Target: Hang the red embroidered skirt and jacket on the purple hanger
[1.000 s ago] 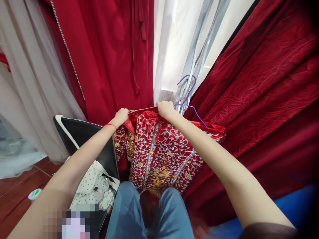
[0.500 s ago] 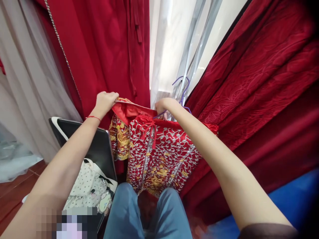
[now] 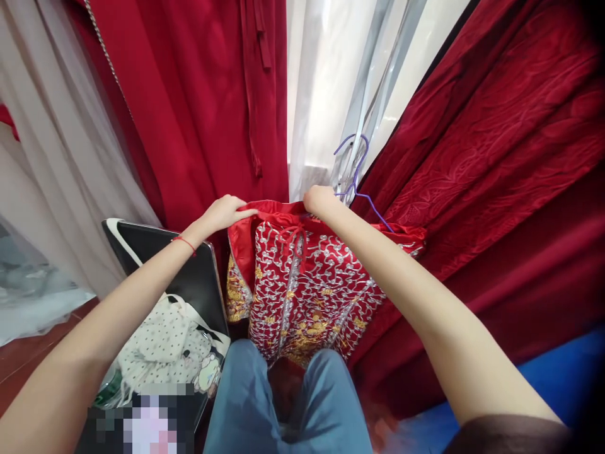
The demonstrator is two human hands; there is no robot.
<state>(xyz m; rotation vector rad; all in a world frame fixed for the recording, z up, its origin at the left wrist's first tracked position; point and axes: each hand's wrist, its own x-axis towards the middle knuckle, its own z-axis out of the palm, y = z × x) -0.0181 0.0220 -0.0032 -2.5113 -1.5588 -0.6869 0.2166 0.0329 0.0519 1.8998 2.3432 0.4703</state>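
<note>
A red garment [image 3: 316, 284] with silver and gold embroidery hangs in front of my knees, a red tie at its waistband. My left hand [image 3: 230, 211] pinches the top edge at its left end, thumb lying along the red lining. Near the middle of that edge, my right hand [image 3: 320, 200] is closed at the waistband, its fingertips hidden behind the wrist and cloth. The purple hanger [image 3: 362, 180] shows its hook and one sloping arm just right of my right hand; its lower part is inside or behind the garment.
A black chair [image 3: 189, 277] at the left holds a white dotted bag [image 3: 161, 340]. Red curtain-like cloth [image 3: 208, 94] hangs behind, with patterned red fabric [image 3: 496, 139] at the right. Pale sheer fabric [image 3: 57, 145] hangs far left.
My left hand has moved right and down, bringing the garment's left edge closer to my right hand. More of the hanger's right arm shows. The gold-embroidered flap at the left has swung inward.
</note>
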